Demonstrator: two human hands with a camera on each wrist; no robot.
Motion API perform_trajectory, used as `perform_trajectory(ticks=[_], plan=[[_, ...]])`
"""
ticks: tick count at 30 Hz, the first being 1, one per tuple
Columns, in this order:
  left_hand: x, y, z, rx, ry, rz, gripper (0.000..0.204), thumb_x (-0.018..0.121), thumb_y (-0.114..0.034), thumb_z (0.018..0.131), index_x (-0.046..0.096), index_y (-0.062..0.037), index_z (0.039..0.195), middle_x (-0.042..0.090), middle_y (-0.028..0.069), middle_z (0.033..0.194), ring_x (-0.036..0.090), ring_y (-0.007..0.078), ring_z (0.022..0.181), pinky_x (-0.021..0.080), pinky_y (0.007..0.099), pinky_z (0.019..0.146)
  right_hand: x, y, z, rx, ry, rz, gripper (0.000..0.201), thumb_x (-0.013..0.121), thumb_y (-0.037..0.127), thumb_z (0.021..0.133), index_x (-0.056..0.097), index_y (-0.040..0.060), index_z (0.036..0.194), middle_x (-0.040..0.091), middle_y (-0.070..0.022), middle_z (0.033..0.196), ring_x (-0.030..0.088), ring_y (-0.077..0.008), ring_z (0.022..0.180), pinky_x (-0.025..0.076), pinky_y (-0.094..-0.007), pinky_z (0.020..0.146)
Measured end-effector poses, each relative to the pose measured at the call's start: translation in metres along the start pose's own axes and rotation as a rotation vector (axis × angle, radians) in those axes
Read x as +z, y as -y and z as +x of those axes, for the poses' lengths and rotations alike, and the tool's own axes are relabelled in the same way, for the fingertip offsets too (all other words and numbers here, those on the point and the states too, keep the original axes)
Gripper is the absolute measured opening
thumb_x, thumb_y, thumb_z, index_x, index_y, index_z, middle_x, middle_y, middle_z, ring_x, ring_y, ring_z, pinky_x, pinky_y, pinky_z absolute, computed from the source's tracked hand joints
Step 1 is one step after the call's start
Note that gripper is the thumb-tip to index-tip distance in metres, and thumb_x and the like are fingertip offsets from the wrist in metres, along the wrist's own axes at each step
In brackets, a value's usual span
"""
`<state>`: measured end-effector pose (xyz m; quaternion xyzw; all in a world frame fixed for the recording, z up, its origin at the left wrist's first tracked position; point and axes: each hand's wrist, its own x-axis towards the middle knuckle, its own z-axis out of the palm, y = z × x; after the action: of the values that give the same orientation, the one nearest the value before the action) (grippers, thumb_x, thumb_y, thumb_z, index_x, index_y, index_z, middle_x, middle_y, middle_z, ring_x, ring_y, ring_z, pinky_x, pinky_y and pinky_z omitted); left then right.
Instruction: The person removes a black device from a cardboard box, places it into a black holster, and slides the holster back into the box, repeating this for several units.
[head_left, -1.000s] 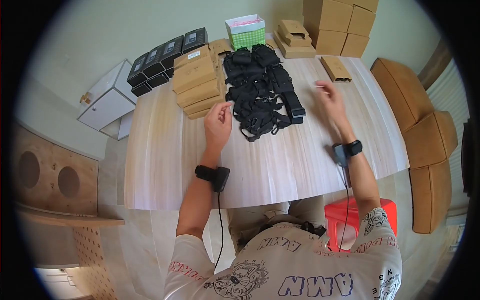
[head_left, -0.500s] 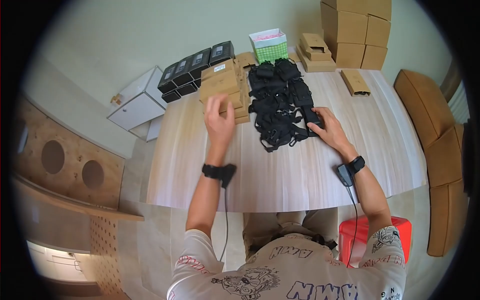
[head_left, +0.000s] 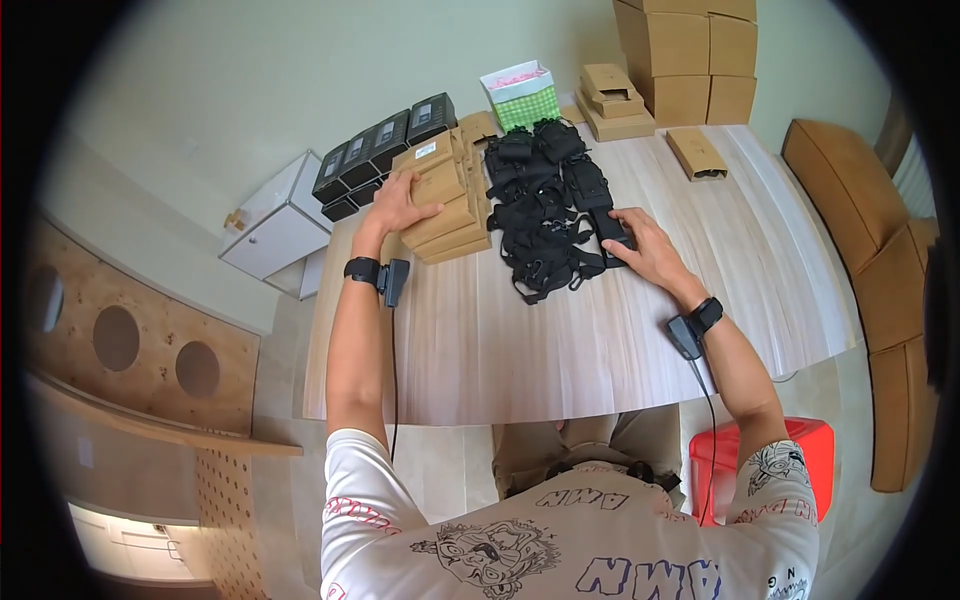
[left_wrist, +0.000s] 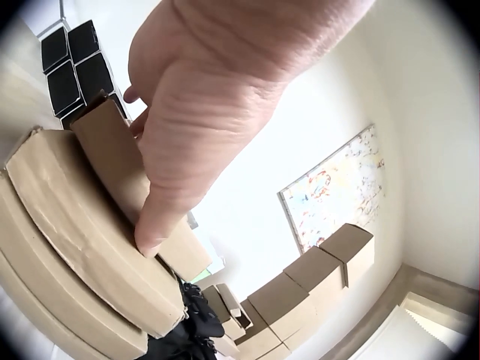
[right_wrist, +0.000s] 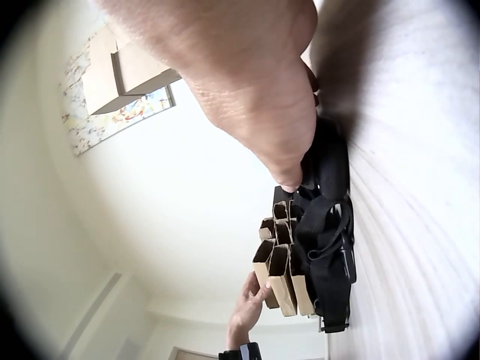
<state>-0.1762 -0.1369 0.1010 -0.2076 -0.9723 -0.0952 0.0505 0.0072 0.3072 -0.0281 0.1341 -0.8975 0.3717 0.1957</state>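
Observation:
In the head view my left hand (head_left: 398, 205) is at the stack of flat cardboard boxes (head_left: 452, 241) on the table's left side. Thumb and fingers span the upper cardboard box (left_wrist: 112, 150), the thumb on its near face; the fingers are mostly hidden behind it in the left wrist view. My right hand (head_left: 648, 250) grips the padded end of a black strap (head_left: 612, 228), its thumb on top and its fingers along the right edge. That strap lies at the right side of a pile of black harnesses (head_left: 540, 235) with pouches, webbing and buckles.
Black boxes (head_left: 375, 150) stand behind the cardboard stack. A green checked bag (head_left: 525, 105) is at the back, with small open cartons (head_left: 612, 95) and large cartons (head_left: 690, 70) to its right. One flat box (head_left: 697, 155) lies at back right. A red stool (head_left: 800, 465) is below the table.
My right hand has come left onto the black strap and stayed there. My left hand has moved left and down onto the cardboard boxes. The head view has shifted.

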Motion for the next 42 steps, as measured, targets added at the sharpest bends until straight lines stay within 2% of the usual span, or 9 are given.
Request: perform_trajectory(ticks=[3, 8, 18, 24, 28, 32, 36, 40, 42], plan=[[-0.002, -0.001, -0.005, -0.036, 0.031, -0.115, 0.096, 0.09, -0.062, 0.071, 0.061, -0.0004, 0.139, 0.058, 0.0232, 0.142, 0.057, 0.04, 0.133, 0.042, 0.0511, 0.116, 0.0, 0.0, 0.0, 0.032, 0.022, 0.012, 0.058, 0.074, 0.039, 0.098, 0.062, -0.001, 0.137, 0.065, -0.018, 0.134, 0.065, -0.0344, 0.117, 0.052, -0.0421, 0.1], [-0.013, -0.04, -0.049, 0.078, -0.252, -0.123, 0.097, 0.095, -0.045, 0.072, 0.055, 0.0019, 0.147, 0.058, 0.0213, 0.133, 0.059, 0.0365, 0.128, 0.05, 0.0433, 0.11, 0.0, -0.001, 0.0, 0.155, -0.045, 0.035, 0.06, 0.07, 0.026, 0.087, 0.06, -0.0034, 0.138, 0.067, -0.0263, 0.132, 0.066, -0.0407, 0.122, 0.052, -0.0452, 0.105], [0.063, -0.154, -0.202, 0.172, 0.161, -0.436, 0.097, 0.097, -0.02, 0.068, 0.051, -0.0078, 0.153, 0.049, 0.0219, 0.148, 0.049, 0.0425, 0.139, 0.042, 0.0446, 0.118, -0.035, -0.007, 0.0, 0.289, 0.182, -0.13, 0.055, 0.078, 0.025, 0.08, 0.066, -0.003, 0.125, 0.072, -0.0248, 0.118, 0.067, -0.0402, 0.115, 0.053, -0.0462, 0.1], [0.102, -0.18, -0.236, 0.163, 0.01, -0.389, 0.101, 0.096, -0.021, 0.069, 0.047, -0.0085, 0.157, 0.044, 0.0214, 0.158, 0.042, 0.0436, 0.146, 0.039, 0.0488, 0.12, -0.058, 0.003, -0.014, 0.251, 0.31, -0.055, 0.056, 0.08, 0.011, 0.083, 0.056, 0.0037, 0.133, 0.071, -0.0231, 0.118, 0.067, -0.0404, 0.117, 0.052, -0.0462, 0.101], [0.11, -0.18, -0.24, 0.173, -0.045, -0.408, 0.1, 0.096, -0.023, 0.07, 0.047, -0.007, 0.156, 0.045, 0.0209, 0.156, 0.043, 0.0427, 0.145, 0.038, 0.0491, 0.121, -0.075, 0.033, -0.05, 0.222, 0.315, -0.009, 0.054, 0.076, 0.007, 0.09, 0.054, 0.0035, 0.139, 0.068, -0.0145, 0.115, 0.065, -0.0271, 0.103, 0.052, -0.0375, 0.093], [0.113, -0.181, -0.244, 0.168, -0.07, -0.432, 0.098, 0.095, -0.024, 0.07, 0.049, -0.0055, 0.155, 0.047, 0.0192, 0.153, 0.045, 0.0409, 0.143, 0.038, 0.0491, 0.12, -0.054, 0.051, -0.098, 0.423, 0.481, 0.718, 0.044, 0.073, 0.014, 0.098, 0.063, 0.0057, 0.139, 0.064, -0.0006, 0.116, 0.056, -0.0091, 0.099, 0.048, -0.0256, 0.088], [0.11, -0.186, -0.241, 0.225, -0.05, -0.552, 0.097, 0.096, -0.022, 0.068, 0.052, -0.0047, 0.153, 0.05, 0.0177, 0.15, 0.046, 0.0391, 0.141, 0.038, 0.0485, 0.119, -0.025, 0.073, -0.111, 0.482, 0.609, 0.776, 0.042, 0.076, 0.021, 0.101, 0.065, 0.0042, 0.138, 0.065, -0.0025, 0.121, 0.059, -0.0091, 0.102, 0.051, -0.0274, 0.088], [0.114, -0.2, -0.242, 0.254, -0.05, -0.584, 0.097, 0.097, -0.022, 0.066, 0.054, -0.0045, 0.151, 0.052, 0.0175, 0.147, 0.048, 0.0384, 0.139, 0.038, 0.0477, 0.118, 0.004, 0.086, -0.108, 0.447, 0.536, 0.886, 0.046, 0.078, 0.026, 0.1, 0.065, 0.0023, 0.137, 0.068, -0.0044, 0.116, 0.061, -0.0108, 0.097, 0.051, -0.0277, 0.087], [0.117, -0.203, -0.241, 0.201, -0.117, -0.506, 0.096, 0.097, -0.023, 0.066, 0.054, -0.0044, 0.15, 0.053, 0.0174, 0.146, 0.048, 0.0384, 0.138, 0.038, 0.0476, 0.118, 0.014, 0.098, -0.116, 0.292, 0.136, 0.423, 0.048, 0.079, 0.026, 0.099, 0.063, -0.0003, 0.136, 0.069, -0.0075, 0.11, 0.063, -0.0133, 0.093, 0.052, -0.0278, 0.086]])
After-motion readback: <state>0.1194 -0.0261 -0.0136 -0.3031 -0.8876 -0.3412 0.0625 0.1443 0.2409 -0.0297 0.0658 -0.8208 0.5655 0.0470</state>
